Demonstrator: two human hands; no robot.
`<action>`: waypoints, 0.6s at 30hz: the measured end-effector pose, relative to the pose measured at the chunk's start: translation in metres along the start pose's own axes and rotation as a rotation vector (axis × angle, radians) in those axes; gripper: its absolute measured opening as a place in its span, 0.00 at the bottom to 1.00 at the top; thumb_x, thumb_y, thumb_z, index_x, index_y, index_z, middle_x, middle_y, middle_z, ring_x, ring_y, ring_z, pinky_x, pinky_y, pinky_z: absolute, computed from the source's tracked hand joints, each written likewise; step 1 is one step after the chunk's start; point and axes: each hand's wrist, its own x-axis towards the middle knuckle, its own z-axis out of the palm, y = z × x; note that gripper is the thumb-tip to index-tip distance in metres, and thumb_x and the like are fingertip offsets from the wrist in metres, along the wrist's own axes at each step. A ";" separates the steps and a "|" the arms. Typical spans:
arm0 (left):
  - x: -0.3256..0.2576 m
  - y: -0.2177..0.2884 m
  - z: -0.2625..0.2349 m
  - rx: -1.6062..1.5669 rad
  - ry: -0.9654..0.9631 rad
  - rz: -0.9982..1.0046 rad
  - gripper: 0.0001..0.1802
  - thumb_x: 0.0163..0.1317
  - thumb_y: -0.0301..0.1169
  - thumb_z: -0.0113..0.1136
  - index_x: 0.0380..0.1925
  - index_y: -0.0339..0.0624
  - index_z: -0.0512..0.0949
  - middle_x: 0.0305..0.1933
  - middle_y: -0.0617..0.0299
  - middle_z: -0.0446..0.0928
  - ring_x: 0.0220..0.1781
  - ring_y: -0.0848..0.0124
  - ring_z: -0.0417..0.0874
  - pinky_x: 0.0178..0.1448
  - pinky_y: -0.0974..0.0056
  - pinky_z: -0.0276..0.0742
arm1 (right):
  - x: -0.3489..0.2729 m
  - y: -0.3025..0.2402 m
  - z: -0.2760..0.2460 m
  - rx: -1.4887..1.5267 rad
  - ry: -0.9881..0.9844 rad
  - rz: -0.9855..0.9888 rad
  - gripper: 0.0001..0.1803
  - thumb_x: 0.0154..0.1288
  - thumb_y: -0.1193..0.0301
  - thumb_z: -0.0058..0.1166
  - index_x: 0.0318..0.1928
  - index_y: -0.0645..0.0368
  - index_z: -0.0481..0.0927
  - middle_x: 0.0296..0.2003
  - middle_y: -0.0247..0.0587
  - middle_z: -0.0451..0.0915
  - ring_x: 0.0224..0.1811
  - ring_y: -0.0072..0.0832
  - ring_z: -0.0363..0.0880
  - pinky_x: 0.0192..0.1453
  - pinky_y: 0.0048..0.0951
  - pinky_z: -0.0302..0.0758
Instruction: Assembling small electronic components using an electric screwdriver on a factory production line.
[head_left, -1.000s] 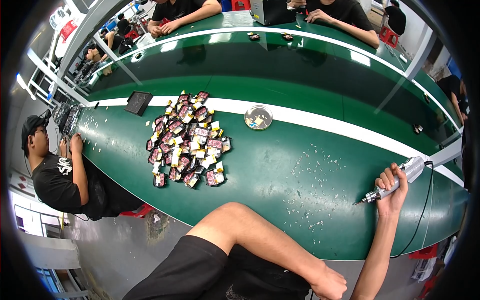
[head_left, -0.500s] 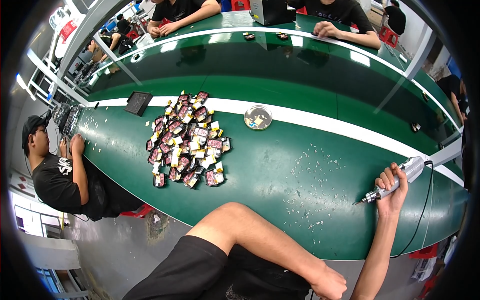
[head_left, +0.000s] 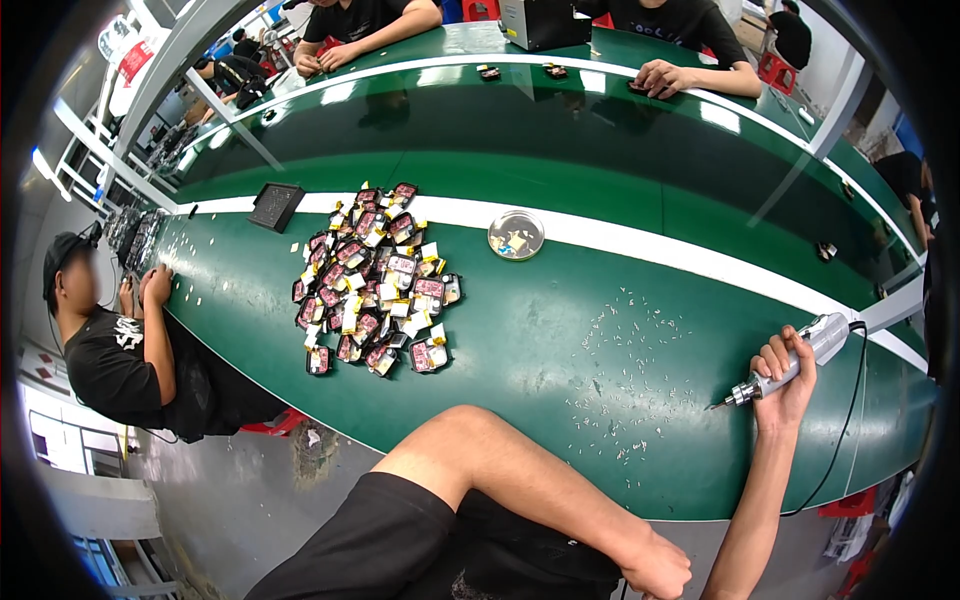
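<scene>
Right hand [head_left: 785, 385] raised at the near right edge of the green worktop [head_left: 560, 330], fingers wrapped closed around a grey corded electric screwdriver [head_left: 790, 368]; tool lies slantwise, bit tip pointing down-left and hovering just over the worktop surface, black cable trailing off to the right. Left hand not in view; state cannot be told. The person's bare knee and thigh [head_left: 500, 470] cross the lower frame, foot resting near the right forearm. Small pale specks [head_left: 620, 400] scattered on the worktop to the left of the tool tip. Well apart to the left, a heap of small red-and-black parts [head_left: 375, 285] with yellow and white bits mixed in. A round metal dish [head_left: 516, 235] sits on the white stripe beyond the heap; a dark flat tray [head_left: 275, 206] lies farther left. A seated person in a black shirt [head_left: 110, 355] leans on the left end of the worktop; other people's hands [head_left: 660, 75] rest at the far side.
</scene>
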 end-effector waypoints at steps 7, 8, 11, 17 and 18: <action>0.004 0.000 0.002 -0.020 -0.088 -0.028 0.09 0.43 0.27 0.60 0.17 0.30 0.75 0.19 0.43 0.73 0.24 0.49 0.76 0.29 0.51 0.71 | -0.001 -0.003 -0.002 -0.001 -0.002 -0.003 0.06 0.67 0.70 0.46 0.38 0.60 0.70 0.16 0.27 0.57 0.17 0.16 0.56 0.25 0.20 0.60; 0.003 0.000 0.002 -0.040 -0.086 -0.040 0.09 0.43 0.27 0.61 0.17 0.31 0.75 0.18 0.44 0.73 0.25 0.49 0.76 0.29 0.51 0.71 | -0.001 -0.002 -0.002 0.000 -0.002 -0.002 0.06 0.67 0.70 0.46 0.38 0.60 0.70 0.16 0.27 0.57 0.17 0.16 0.56 0.25 0.20 0.60; 0.002 0.000 0.000 0.012 -0.076 -0.024 0.10 0.45 0.30 0.62 0.19 0.32 0.77 0.19 0.45 0.74 0.27 0.50 0.78 0.31 0.52 0.73 | 0.001 0.000 0.000 0.005 -0.013 0.009 0.06 0.67 0.70 0.46 0.38 0.60 0.70 0.16 0.27 0.57 0.17 0.16 0.56 0.25 0.20 0.60; 0.002 0.008 -0.011 0.084 -0.110 -0.093 0.15 0.52 0.38 0.60 0.21 0.35 0.78 0.23 0.47 0.76 0.31 0.49 0.81 0.34 0.52 0.76 | -0.001 0.000 -0.001 0.001 -0.009 0.003 0.06 0.67 0.70 0.46 0.38 0.60 0.69 0.16 0.27 0.57 0.17 0.16 0.56 0.25 0.20 0.60; 0.001 0.009 -0.011 0.085 -0.109 -0.095 0.15 0.52 0.38 0.60 0.21 0.35 0.78 0.23 0.47 0.76 0.31 0.49 0.81 0.34 0.52 0.76 | -0.001 0.001 0.001 -0.003 -0.003 0.002 0.06 0.67 0.70 0.46 0.38 0.60 0.69 0.16 0.27 0.57 0.17 0.16 0.56 0.25 0.20 0.60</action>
